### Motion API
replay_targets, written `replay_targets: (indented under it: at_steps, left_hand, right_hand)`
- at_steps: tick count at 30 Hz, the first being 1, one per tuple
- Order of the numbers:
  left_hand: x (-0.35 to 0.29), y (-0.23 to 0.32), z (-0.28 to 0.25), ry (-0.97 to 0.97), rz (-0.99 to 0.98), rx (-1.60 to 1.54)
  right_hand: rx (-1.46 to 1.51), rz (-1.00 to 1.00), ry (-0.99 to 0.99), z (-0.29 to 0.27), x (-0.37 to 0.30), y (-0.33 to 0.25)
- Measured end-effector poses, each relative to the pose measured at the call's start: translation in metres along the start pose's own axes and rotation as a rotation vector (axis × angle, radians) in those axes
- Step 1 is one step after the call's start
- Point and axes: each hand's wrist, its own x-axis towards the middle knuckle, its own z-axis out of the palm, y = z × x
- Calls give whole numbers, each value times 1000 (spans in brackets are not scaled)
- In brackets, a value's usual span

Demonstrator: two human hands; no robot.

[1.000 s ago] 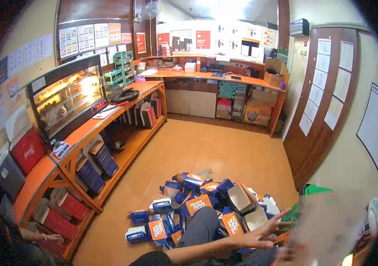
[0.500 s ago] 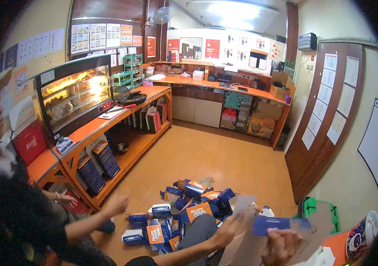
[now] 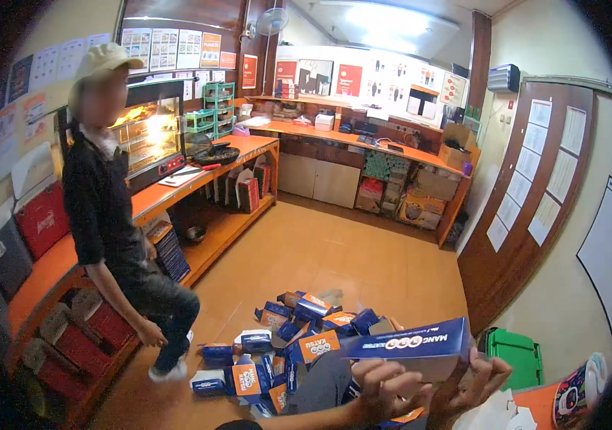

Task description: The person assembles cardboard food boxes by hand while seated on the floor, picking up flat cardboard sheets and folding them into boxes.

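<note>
A blue cardboard food box (image 3: 410,344) with white lettering is held up in front of me, its long blue side facing upward. The fingers of my left hand (image 3: 392,390) curl around its near lower side. At the right end, my right hand (image 3: 474,380) grips the box with thumb and fingers. Beyond and to the left of my hands, a heap of blue, orange and white boxes (image 3: 319,347) lies on the floor. The underside of the held box is partly hidden by my fingers.
A person in dark clothes walks at the left beside an orange counter (image 3: 149,209) with a lit display warmer (image 3: 159,136). A green bin (image 3: 510,355) and an orange surface (image 3: 537,393) stand at right. A brown door (image 3: 528,172) is farther back.
The flat card in my hands has become a box shape, with both hands now closer together on it. The other person has straightened up and stands farther into view.
</note>
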Motion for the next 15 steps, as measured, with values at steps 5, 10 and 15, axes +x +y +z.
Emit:
replay_targets:
  at_steps: [5,10,15]
  left_hand:
    - [-18,-17,16,-268,-547,-584]
    - [-16,-36,4,-235,-571,-542]
    - [-29,-67,2,-307,-771,-775]
  right_hand:
    - [407,-39,-446,12,-46,-8]
    - [547,72,-547,14,-35,-11]
    - [563,-15,-540,15,-33,-14]
